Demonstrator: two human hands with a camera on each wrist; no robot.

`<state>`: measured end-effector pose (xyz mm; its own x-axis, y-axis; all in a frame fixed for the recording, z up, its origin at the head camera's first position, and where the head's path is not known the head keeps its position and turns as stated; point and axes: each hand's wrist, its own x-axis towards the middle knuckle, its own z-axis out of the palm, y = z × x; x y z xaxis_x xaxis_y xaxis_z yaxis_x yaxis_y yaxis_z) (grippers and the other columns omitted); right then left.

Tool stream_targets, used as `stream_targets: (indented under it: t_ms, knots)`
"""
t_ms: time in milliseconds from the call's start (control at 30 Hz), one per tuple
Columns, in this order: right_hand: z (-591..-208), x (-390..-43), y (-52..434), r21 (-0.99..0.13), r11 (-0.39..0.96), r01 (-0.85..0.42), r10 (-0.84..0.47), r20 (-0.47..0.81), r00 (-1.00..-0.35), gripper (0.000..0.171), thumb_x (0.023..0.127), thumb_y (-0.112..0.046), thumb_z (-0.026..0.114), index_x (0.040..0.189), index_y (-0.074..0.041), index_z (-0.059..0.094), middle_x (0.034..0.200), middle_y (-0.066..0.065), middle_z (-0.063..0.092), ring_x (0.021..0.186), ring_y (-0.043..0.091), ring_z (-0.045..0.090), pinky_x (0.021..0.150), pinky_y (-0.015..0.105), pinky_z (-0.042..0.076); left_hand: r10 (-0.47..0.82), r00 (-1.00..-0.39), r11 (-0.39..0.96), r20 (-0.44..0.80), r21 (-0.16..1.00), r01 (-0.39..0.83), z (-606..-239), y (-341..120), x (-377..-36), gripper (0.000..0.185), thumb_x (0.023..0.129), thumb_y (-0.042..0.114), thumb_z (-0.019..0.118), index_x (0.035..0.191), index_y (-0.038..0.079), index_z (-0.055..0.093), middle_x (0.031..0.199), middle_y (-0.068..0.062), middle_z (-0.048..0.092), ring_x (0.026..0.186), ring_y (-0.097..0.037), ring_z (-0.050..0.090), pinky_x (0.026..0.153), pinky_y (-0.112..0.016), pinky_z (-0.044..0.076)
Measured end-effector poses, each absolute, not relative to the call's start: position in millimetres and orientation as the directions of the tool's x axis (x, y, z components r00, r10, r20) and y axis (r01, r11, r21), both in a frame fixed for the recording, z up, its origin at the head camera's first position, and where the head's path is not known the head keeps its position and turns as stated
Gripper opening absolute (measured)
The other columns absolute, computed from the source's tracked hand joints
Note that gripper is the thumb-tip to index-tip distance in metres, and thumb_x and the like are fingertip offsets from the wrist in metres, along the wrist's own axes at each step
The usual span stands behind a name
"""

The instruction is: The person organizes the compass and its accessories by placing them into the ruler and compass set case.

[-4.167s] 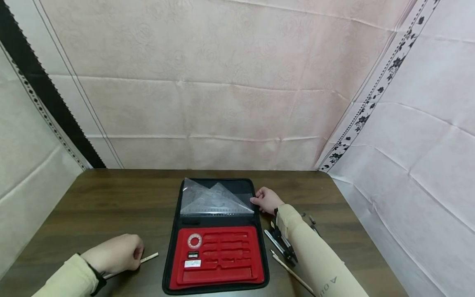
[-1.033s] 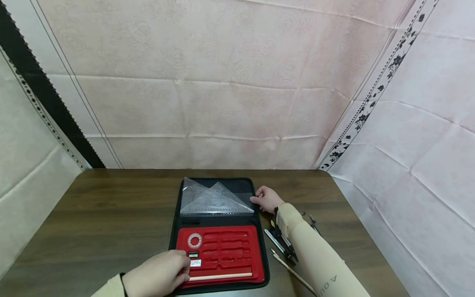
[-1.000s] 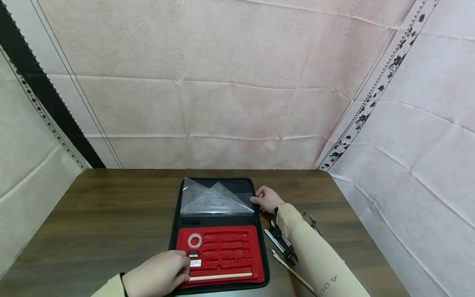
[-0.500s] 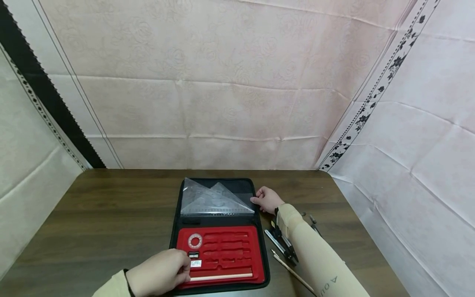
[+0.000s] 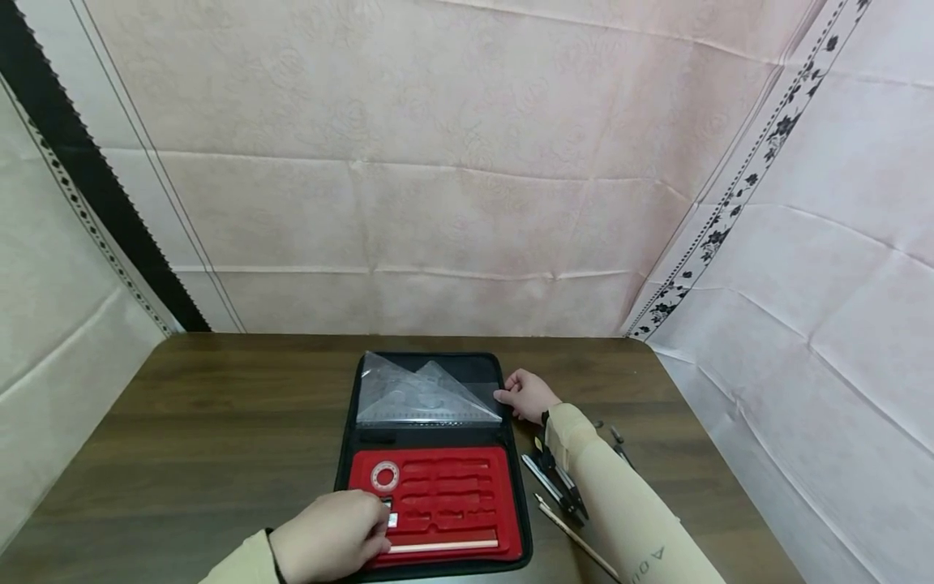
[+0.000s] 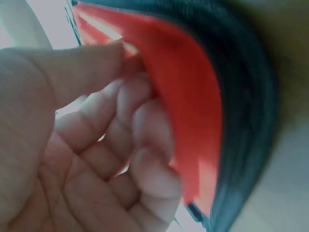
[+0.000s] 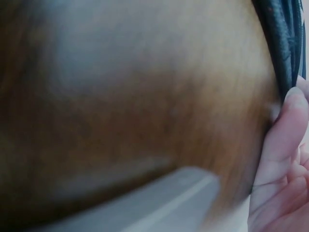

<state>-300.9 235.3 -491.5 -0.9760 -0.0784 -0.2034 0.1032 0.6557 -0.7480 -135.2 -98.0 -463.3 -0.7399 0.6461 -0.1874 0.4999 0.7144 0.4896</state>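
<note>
At the lower middle of the head view the left hand (image 5: pixel 332 539) lay over the lower-left corner of the red tray (image 5: pixel 467 507), its fingers curled at the left end of the pencil (image 5: pixel 445 547), which sat along the long slot at the tray's bottom edge; the left wrist view showed those fingers bent against the red foam, but whether they pinched the pencil or only pressed it I could not tell. The right hand (image 5: pixel 527 396), just right of centre, held the right edge of the open case (image 5: pixel 514 454), a fingertip touching its black rim in the right wrist view, the other fingers loosely bent. The pencil looked only partly seated, so a sideways pull as the hand withdrew could lift its end back out of the slot. A heavy press on the foam might jolt the small pieces beside the ring (image 5: pixel 384 476). If the right hand let go, the case could slide on the table (image 5: pixel 219 422) toward the compass (image 5: pixel 556 487) and second pencil (image 5: pixel 576 539) lying loose at its right. As for writing, the only letters were on the right sleeve (image 5: pixel 642 560), seemingly "A" and "O", too partial to read; the ring's markings were too small.
</note>
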Motion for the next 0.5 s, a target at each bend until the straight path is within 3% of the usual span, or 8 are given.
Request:
stream_targets:
  t_ms: [167, 500]
  knots:
    - [-495, -304, 236, -0.751, 0.650, 0.118, -0.063, -0.208, -0.976, 0.027, 0.089, -0.026, 0.071, 0.098, -0.008, 0.052, 0.077, 0.007, 0.053, 0.062, 0.022, 0.056, 0.059, 0.033, 0.049, 0.664, -0.736, 0.693, -0.132, 0.477, 0.540, -467, -78, -136, 0.032, 0.085, 0.049, 0.068, 0.068, 0.024, 0.059, 0.054, 0.013, 0.045, 0.048, -0.003, 0.043, 0.048, -0.026, 0.036]
    - [-495, -303, 237, -0.754, 0.647, 0.116, -0.075, -0.214, -0.974, 0.028, 0.091, -0.027, 0.069, 0.099, -0.007, 0.052, 0.077, 0.007, 0.053, 0.063, 0.022, 0.056, 0.061, 0.033, 0.049, 0.636, -0.754, 0.732, -0.162, 0.435, 0.524, -471, -64, -141, 0.032, 0.084, 0.046, 0.071, 0.066, 0.021, 0.062, 0.051, 0.010, 0.045, 0.046, -0.007, 0.043, 0.046, -0.027, 0.037]
